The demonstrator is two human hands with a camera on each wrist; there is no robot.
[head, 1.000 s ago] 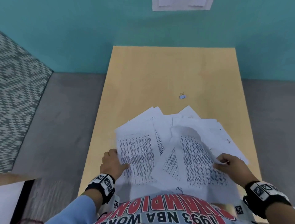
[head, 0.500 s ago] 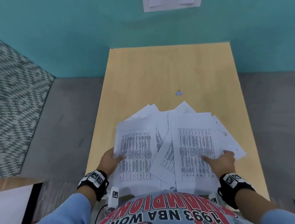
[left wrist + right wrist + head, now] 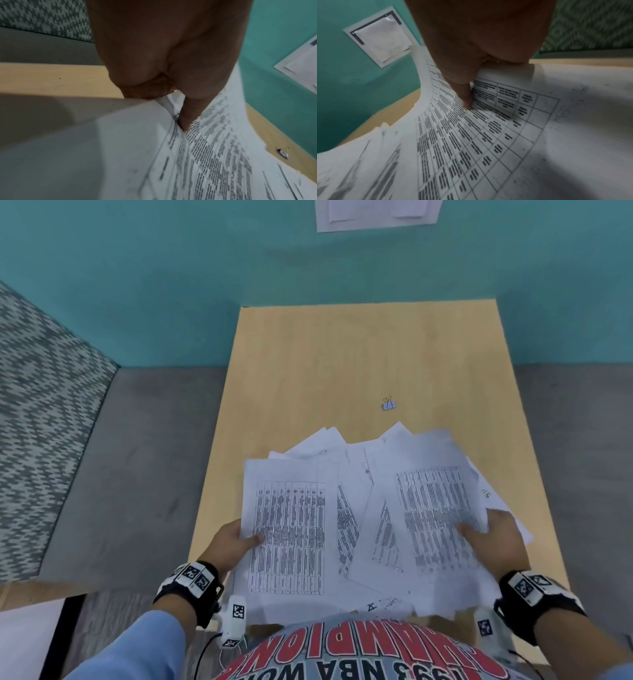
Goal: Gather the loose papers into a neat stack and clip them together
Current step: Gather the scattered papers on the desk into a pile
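Note:
Several loose printed papers lie fanned over the near half of the wooden table. My left hand pinches the left edge of the left sheet, thumb on top, fingers beneath. My right hand pinches the right-hand sheets the same way, thumb on the printed table. The sheets curl upward between the hands. A small blue binder clip sits on the table beyond the papers, also in the left wrist view.
A teal wall backs the table, with a white sheet posted on it. Grey floor runs along both sides, and a patterned panel stands at the left. The table's far half is bare wood.
Both hands have drawn the papers nearer my body and lifted their edges. The right-hand sheet that bulged has flattened and shifted right.

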